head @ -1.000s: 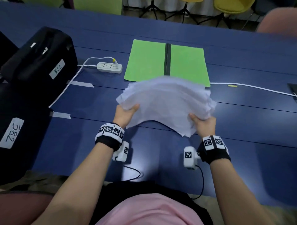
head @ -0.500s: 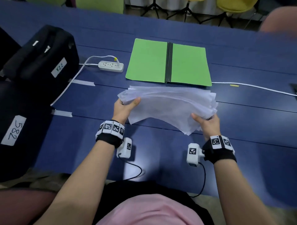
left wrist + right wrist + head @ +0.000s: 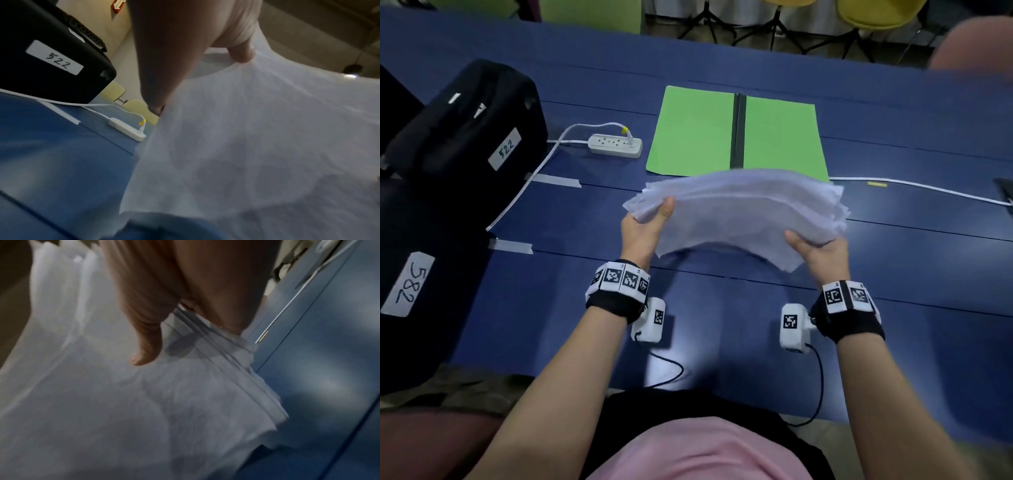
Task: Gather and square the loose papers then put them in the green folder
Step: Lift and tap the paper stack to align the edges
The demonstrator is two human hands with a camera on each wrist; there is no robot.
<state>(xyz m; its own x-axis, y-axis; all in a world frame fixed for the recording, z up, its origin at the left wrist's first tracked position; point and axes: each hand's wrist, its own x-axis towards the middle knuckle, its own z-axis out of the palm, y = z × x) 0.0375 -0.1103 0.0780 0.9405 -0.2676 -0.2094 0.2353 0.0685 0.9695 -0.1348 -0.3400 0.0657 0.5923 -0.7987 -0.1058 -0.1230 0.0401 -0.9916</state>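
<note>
I see my left hand (image 3: pixel 643 229) gripping the left end of the stack of papers (image 3: pixel 743 212), thumb lying on the top sheet and the fingers hidden beneath; in the left wrist view that thumb (image 3: pixel 240 53) presses into the paper. My right hand (image 3: pixel 816 251) grips the right near corner of the same stack, thumb on top, and the right wrist view shows a fingertip (image 3: pixel 144 356) laid on the fanned sheet edges. The stack hangs between the two hands, lifted off the blue table (image 3: pixel 722 325), bowed upward in the middle with its near edge arched. Sheet edges are staggered at the right end, not flush. Just beyond both hands and the papers lies the green folder (image 3: pixel 695 133), open flat, black spine running away from me; the far edge of the stack overlaps my sight of its near edge, and I cannot tell whether they touch. Beyond the left hand and further left sits a white power strip (image 3: pixel 616 145), just beside the folder. Far left of that hand stands a black case labelled 522 (image 3: pixel 465 137). Beyond the right hand a white cable (image 3: pixel 914 185) runs rightward across the table.
</note>
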